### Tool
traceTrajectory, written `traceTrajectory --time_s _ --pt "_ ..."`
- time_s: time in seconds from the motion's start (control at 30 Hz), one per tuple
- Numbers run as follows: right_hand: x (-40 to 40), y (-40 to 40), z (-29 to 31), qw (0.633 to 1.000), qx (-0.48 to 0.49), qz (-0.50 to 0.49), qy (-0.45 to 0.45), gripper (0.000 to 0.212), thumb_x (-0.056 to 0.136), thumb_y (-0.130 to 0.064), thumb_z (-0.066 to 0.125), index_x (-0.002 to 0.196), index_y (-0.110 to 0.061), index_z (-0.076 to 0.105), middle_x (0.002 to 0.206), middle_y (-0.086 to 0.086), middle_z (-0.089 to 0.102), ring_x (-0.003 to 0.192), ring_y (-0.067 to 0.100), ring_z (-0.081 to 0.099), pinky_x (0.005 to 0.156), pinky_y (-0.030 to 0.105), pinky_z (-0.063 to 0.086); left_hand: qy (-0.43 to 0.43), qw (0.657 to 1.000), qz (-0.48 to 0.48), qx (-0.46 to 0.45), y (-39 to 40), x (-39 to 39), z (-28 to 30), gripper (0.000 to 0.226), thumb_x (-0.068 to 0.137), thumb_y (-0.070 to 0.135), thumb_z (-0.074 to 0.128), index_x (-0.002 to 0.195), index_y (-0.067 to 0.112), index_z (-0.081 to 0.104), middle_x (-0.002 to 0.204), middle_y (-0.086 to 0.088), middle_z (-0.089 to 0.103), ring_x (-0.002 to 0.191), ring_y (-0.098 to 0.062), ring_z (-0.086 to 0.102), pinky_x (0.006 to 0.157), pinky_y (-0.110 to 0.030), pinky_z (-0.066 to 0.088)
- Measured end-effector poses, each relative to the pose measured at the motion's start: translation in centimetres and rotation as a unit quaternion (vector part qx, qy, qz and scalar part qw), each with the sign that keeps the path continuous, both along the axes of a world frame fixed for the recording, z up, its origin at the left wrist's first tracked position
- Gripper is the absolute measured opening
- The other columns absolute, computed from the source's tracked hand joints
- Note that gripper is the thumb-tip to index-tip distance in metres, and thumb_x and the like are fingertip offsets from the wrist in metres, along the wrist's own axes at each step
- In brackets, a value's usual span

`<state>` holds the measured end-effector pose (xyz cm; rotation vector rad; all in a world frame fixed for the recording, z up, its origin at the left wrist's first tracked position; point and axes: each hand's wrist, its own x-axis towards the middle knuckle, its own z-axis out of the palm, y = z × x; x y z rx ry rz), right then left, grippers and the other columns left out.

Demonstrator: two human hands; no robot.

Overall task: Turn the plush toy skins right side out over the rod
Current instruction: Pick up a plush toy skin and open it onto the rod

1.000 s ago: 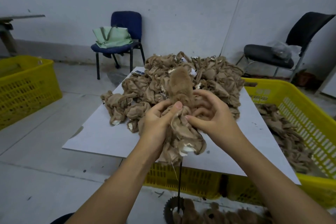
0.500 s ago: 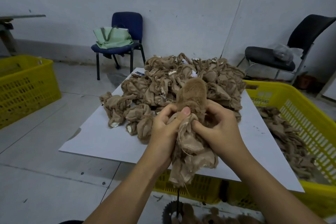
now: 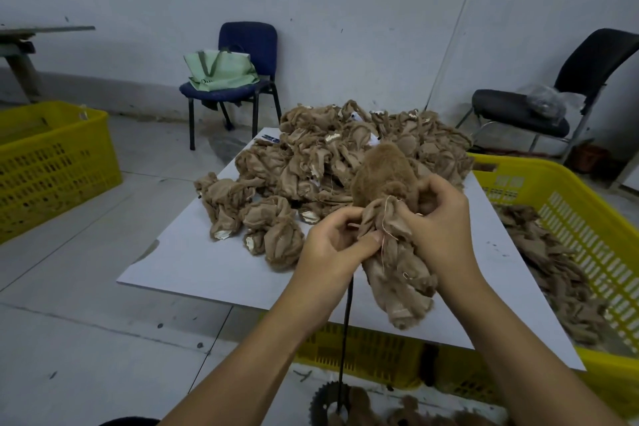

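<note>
Both hands, left hand (image 3: pixel 337 240) and right hand (image 3: pixel 439 218), pinch the half-turned skin (image 3: pixel 387 218) on the rod (image 3: pixel 346 318) above the surface's near edge; uneven pulling could tear a seam.

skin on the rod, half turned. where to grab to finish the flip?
Grip the bunched inside-out cuff just below the furry turned part, one hand on each side, as the left hand and right hand do now. The rod stands upright under it, so pulling down probably rolls out more fur.
</note>
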<state>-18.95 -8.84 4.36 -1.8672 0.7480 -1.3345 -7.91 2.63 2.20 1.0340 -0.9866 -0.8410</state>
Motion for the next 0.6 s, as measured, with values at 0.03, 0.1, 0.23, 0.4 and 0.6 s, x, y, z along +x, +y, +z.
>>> traceTrajectory --time_s 0.03,0.1,0.23,0.4,0.6 --pt "0.1 0.2 0.0 0.999 0.032 0.006 -0.023 0.023 0.083 -0.003 0.076 0.081 -0.003 0.053 0.08 0.016 0.056 0.072 0.035 0.059 0.066 0.051 0.055 -0.011 1.0 0.021 -0.007 0.0 0.0 -0.2 0.021 0.09 0.023 0.072 0.11 0.023 0.071 0.109 -0.003 0.072 0.105 -0.021 0.07 0.088 -0.029 0.058" --pt "0.3 1.1 0.0 0.997 0.052 0.024 -0.054 0.022 0.084 -0.002 0.075 0.083 -0.006 0.053 0.086 0.014 0.057 0.077 0.033 0.062 0.072 0.048 0.058 -0.021 0.996 0.08 -0.026 0.1 0.1 -0.2 0.022 0.087 0.021 0.077 0.108 0.025 0.071 0.105 -0.002 0.074 0.102 -0.019 0.071 0.084 -0.028 0.059" --pt "0.1 2.4 0.0 0.996 0.014 0.071 -0.055 0.008 0.089 -0.007 0.073 0.093 -0.011 0.067 0.092 0.001 0.068 0.088 0.016 0.069 0.076 0.029 0.059 -0.063 0.985 0.157 -0.042 0.0 0.8 0.5 0.026 0.083 0.016 0.081 0.107 0.022 0.071 0.103 0.003 0.074 0.101 -0.014 0.071 0.085 -0.028 0.059" --pt "-0.2 3.0 -0.3 0.978 0.155 0.142 -0.012 0.013 0.093 -0.014 0.068 0.104 -0.02 0.072 0.097 -0.003 0.075 0.092 0.011 0.072 0.078 0.031 0.061 -0.197 0.962 0.187 -0.028 -0.1 1.5 1.0 0.018 0.084 -0.002 0.074 0.098 0.008 0.068 0.098 -0.006 0.066 0.092 -0.016 0.066 0.081 -0.03 0.057" --pt "-0.5 2.6 0.5 0.941 0.186 0.281 0.024 0.021 0.08 -0.023 0.074 0.091 -0.008 0.065 0.07 -0.001 0.07 0.066 0.009 0.069 0.062 0.018 0.052 -0.243 0.936 0.249 -0.056 0.1 1.8 1.4 0.038 0.079 0.006 0.081 0.067 -0.003 0.046 0.071 -0.007 0.042 0.065 -0.011 0.037 0.058 -0.019 0.032"
